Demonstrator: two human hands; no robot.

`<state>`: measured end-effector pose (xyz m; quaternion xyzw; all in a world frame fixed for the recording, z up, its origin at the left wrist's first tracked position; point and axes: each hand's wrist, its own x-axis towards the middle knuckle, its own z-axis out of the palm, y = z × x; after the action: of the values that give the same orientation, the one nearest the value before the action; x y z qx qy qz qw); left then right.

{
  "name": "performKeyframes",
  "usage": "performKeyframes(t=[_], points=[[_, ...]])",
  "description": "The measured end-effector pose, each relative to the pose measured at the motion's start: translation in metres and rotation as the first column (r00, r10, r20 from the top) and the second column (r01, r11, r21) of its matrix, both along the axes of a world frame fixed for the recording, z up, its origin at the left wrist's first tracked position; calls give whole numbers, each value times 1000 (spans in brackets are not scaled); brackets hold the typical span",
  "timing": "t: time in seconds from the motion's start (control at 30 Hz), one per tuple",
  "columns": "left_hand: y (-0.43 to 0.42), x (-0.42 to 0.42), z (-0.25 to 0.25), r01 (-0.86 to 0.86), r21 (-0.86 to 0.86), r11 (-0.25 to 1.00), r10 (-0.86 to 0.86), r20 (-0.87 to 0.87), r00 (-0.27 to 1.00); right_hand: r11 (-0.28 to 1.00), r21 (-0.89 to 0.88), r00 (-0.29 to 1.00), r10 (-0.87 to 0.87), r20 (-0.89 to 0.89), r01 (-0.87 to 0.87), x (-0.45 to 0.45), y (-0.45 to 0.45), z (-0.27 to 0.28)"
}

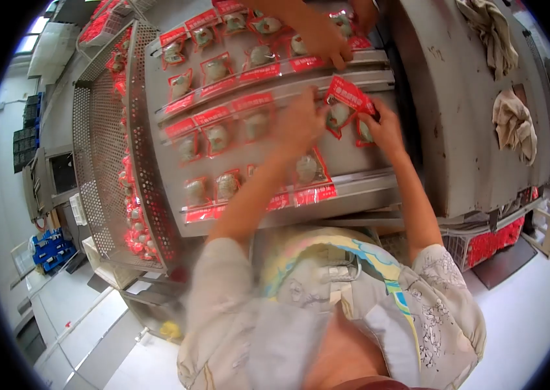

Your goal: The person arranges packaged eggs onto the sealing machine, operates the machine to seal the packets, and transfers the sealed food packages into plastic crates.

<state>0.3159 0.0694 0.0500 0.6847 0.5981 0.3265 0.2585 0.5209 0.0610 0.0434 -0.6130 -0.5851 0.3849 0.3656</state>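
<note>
My right hand [387, 130] pinches the edge of a red-and-clear plastic food packet [364, 132], which overlaps another packet [338, 116] with pale, greenish contents. My left hand [304, 120] is smeared by motion just left of these packets, over the metal bed [353, 156]; its fingers do not show clearly. Rows of similar packets lie along two metal bars, red ends toward the bars. Nearest my left forearm are a packet [307, 169] on the front bar and a blurred packet [256, 123] in the row behind.
Across the bed, a co-worker's hand [327, 42] reaches over the far row. A perforated metal bin [145, 143] with packets stands left. On the right are a raised metal lid [450, 117] with cloths [514, 123] and a basket of red packets [496, 244] below.
</note>
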Motion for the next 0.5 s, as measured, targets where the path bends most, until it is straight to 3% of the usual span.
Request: performKeyframes(t=[0.03,0.1,0.13,0.17,0.2,0.27,0.3,0.37,0.5], points=[[3,14,-8,-29,-157,987,56,173,983,999,-21,999,35,34,-34,4,0,1],[9,26,-22,-57,-242,969,109,205,973,995,-46,995,95,30,-93,10,4,1],[10,28,-9,-65,-372,926,166,248,955,991,-53,993,119,-5,-120,12,6,0],[10,29,-27,-94,-289,953,182,295,938,990,-65,990,119,-80,-124,15,8,-2],[5,28,-22,-92,-276,957,182,322,929,989,-53,990,136,-42,-139,25,11,-17],[2,22,-4,-50,-387,921,185,321,929,973,-203,961,159,228,-113,27,7,14],[0,20,5,17,-462,887,166,353,921,972,-227,883,163,439,-67,31,8,3],[-3,23,-4,-37,-401,915,191,352,916,991,21,874,105,474,-130,19,4,21],[-9,24,-23,-22,-347,938,222,549,806,897,386,898,28,440,-216,-6,14,30]])
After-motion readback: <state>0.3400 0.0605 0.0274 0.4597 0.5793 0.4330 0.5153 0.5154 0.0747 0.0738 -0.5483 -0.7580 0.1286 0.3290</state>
